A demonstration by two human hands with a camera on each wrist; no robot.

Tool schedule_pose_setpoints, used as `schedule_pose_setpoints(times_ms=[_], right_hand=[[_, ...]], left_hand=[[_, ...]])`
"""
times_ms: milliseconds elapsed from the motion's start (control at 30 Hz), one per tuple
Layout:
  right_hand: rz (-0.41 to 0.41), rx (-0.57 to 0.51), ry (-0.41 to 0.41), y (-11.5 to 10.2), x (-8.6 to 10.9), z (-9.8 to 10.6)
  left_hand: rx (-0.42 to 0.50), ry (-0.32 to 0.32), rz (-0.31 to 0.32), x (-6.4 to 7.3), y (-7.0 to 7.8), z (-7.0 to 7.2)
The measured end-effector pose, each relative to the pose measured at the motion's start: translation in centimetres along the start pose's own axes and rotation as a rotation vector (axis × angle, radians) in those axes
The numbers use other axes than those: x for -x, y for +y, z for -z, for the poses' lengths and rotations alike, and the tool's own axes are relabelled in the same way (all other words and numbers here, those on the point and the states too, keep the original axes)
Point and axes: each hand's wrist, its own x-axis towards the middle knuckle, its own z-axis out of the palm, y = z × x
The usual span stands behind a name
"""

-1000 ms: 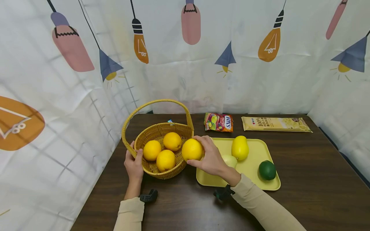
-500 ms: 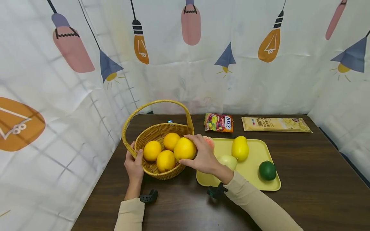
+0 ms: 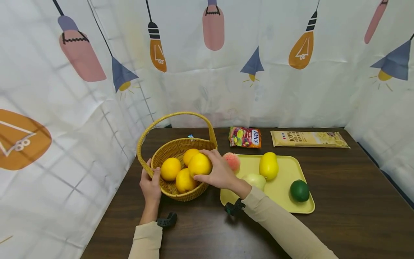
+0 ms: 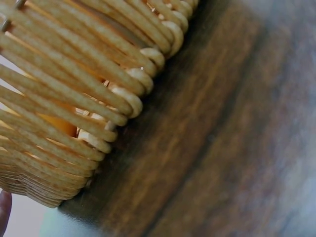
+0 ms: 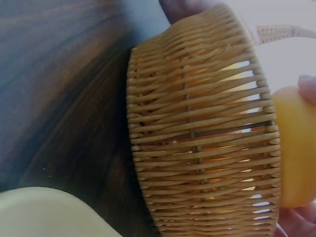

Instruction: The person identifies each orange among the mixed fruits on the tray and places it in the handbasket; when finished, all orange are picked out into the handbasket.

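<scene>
In the head view, a woven basket (image 3: 191, 196) with a tall arched handle stands at the left of the table. My left hand (image 3: 150, 189) grips its left rim near the foot of the handle, thumb on the inner side. Several oranges (image 3: 170, 169) lie inside. Over the right part of the basket, my right hand (image 3: 222, 173) holds another orange (image 3: 200, 165) between thumb and fingers. From the right wrist, this orange (image 5: 296, 148) shows at the rim beyond the basket's woven wall (image 5: 202, 128). The left wrist view has mostly basket weave (image 4: 64, 94), with one fingertip (image 4: 4, 210).
A yellow tray (image 3: 278, 207) to the right bears a peach (image 3: 231, 162), a pale green fruit (image 3: 254, 180) partly behind the right wrist, a yellow fruit (image 3: 268, 166) and a dark green fruit (image 3: 299, 191). Behind lie a candy bag (image 3: 244, 137) and a long yellow packet (image 3: 308, 139).
My right hand has carried its orange leftward, from beside the basket's right rim to over the fruit inside. The peach on the tray has come into view. My left hand stays in place.
</scene>
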Motion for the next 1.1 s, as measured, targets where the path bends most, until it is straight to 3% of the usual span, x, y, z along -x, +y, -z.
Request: schedule_pose_setpoints(times_ms=[33, 233, 500, 767, 1100], right_hand=[[-0.005, 0.016, -0.010, 0.1, -0.1, -0.1], [-0.026, 0.100, -0.026, 0.9, -0.5, -0.6], [0.034, 0.152, -0.002, 1.5, -0.3, -1.1], [0.033, -0.024, 0.073, 2.0, 0.6, -2.4], [0.161, -0.236, 0.241, 2.8, 2.0, -3.0]], left_hand=[[0.000, -0.002, 0.000, -0.1, -0.1, 0.0], [-0.036, -0.034, -0.012, 0.7, 2.4, -0.2], [-0.021, -0.050, 0.006, 0.7, 2.5, 0.0], [-0.017, -0.046, 0.020, 0.8, 2.4, 0.1], [-0.001, -0.031, 0.030, 0.7, 2.4, 0.0]])
